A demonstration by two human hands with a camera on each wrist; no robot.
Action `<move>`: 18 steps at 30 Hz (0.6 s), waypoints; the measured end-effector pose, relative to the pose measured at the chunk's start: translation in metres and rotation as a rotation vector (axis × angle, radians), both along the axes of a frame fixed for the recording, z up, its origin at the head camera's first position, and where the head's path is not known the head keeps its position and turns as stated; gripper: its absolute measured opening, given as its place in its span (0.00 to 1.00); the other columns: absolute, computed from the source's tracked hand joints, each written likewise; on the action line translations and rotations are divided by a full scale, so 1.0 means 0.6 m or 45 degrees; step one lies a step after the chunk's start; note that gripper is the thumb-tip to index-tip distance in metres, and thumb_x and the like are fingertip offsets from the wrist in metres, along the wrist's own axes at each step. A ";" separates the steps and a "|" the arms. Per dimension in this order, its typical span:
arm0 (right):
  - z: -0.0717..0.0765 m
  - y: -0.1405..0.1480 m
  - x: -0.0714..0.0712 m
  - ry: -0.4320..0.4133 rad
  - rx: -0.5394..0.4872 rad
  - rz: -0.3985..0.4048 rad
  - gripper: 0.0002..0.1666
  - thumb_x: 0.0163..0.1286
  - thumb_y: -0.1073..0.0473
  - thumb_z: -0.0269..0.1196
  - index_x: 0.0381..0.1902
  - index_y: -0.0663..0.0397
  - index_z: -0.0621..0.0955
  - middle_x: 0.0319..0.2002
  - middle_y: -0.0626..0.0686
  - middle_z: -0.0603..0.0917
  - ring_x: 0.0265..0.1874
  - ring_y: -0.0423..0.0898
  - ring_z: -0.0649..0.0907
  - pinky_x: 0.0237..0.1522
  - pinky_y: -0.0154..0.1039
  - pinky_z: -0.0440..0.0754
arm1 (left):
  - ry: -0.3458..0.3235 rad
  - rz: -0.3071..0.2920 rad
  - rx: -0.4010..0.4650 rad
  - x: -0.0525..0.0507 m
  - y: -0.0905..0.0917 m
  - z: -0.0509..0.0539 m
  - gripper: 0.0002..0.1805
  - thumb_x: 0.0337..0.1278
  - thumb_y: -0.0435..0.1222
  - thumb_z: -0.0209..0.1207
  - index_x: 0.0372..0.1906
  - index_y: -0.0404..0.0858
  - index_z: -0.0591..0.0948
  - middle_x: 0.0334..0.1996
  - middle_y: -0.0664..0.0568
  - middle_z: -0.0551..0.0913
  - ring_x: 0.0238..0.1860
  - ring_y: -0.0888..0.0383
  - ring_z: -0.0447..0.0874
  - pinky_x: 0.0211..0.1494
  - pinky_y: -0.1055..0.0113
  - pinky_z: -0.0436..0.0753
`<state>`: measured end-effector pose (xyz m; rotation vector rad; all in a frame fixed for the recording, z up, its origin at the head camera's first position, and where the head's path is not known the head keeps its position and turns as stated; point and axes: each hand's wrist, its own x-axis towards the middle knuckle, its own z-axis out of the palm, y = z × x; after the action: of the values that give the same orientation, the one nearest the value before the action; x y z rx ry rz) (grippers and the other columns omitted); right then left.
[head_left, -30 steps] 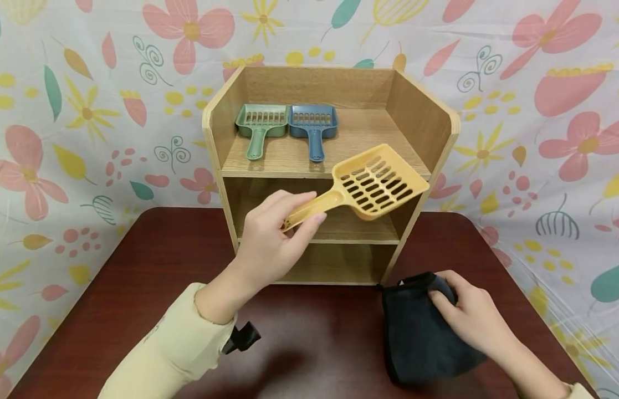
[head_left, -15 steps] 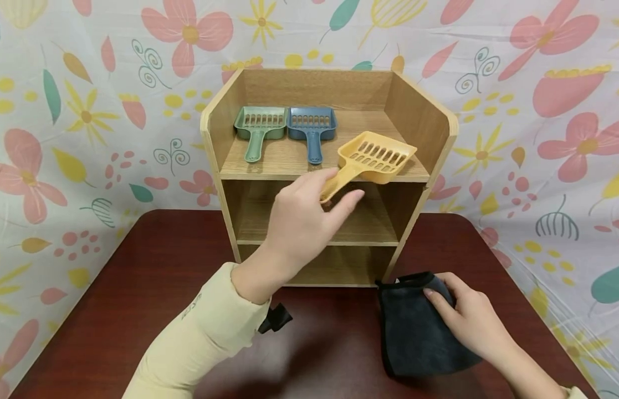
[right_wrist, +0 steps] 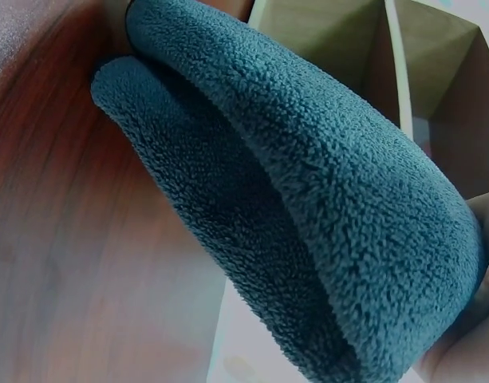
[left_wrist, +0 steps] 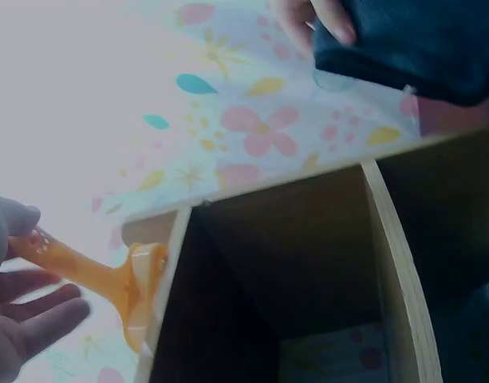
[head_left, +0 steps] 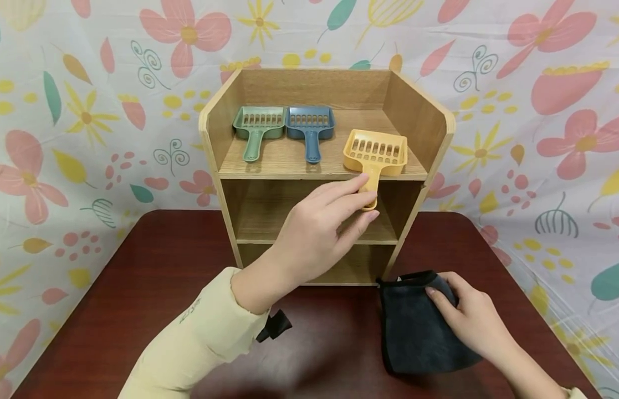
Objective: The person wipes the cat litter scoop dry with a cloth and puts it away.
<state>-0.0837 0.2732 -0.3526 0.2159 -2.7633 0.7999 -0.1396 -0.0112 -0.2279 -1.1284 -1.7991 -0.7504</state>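
A yellow litter scoop [head_left: 376,149] is at the right front of the top shelf, its handle jutting past the front edge. My left hand [head_left: 319,227] holds that handle near its end; the left wrist view shows the orange-looking scoop handle [left_wrist: 76,267] among the fingers. To its left on the same shelf lie a blue litter scoop [head_left: 311,126] and a green litter scoop [head_left: 259,126], side by side with handles toward me. My right hand [head_left: 469,313] grips a folded dark towel [head_left: 419,332] over the table; its fluffy pile shows in the right wrist view.
A wooden shelf unit [head_left: 314,176] with several levels stands on the dark red table [head_left: 154,310]. Its right side panel [head_left: 421,119] rises close beside the yellow scoop. Floral fabric [head_left: 90,166] hangs behind and around the table.
My left hand has brought the yellow scoop down to the shelf's right front, turning it so the handle faces me. The right hand and towel have hardly moved.
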 end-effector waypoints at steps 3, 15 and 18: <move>0.001 -0.001 0.000 -0.005 -0.012 -0.002 0.12 0.67 0.55 0.61 0.48 0.49 0.77 0.26 0.46 0.81 0.19 0.30 0.75 0.22 0.32 0.70 | 0.179 0.024 -0.018 -0.014 0.006 0.001 0.10 0.57 0.36 0.63 0.41 0.34 0.85 0.44 0.45 0.86 0.50 0.55 0.83 0.62 0.72 0.73; -0.001 -0.001 0.000 -0.038 -0.016 -0.009 0.13 0.67 0.54 0.61 0.48 0.48 0.77 0.30 0.47 0.82 0.22 0.30 0.76 0.22 0.32 0.71 | 0.519 0.192 -0.125 -0.058 0.030 0.004 0.10 0.65 0.32 0.53 0.42 0.38 0.85 0.37 0.52 0.86 0.43 0.58 0.84 0.54 0.72 0.79; -0.001 -0.002 -0.001 -0.018 -0.020 -0.007 0.13 0.67 0.54 0.61 0.48 0.47 0.77 0.32 0.47 0.83 0.25 0.31 0.78 0.24 0.32 0.72 | 0.551 0.250 -0.142 -0.066 0.035 0.007 0.11 0.66 0.30 0.51 0.40 0.38 0.84 0.35 0.53 0.84 0.40 0.59 0.83 0.49 0.73 0.80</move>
<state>-0.0842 0.2719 -0.3534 0.2006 -2.7682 0.8247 -0.1790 0.0098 -0.2238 -1.0695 -1.5643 -0.2655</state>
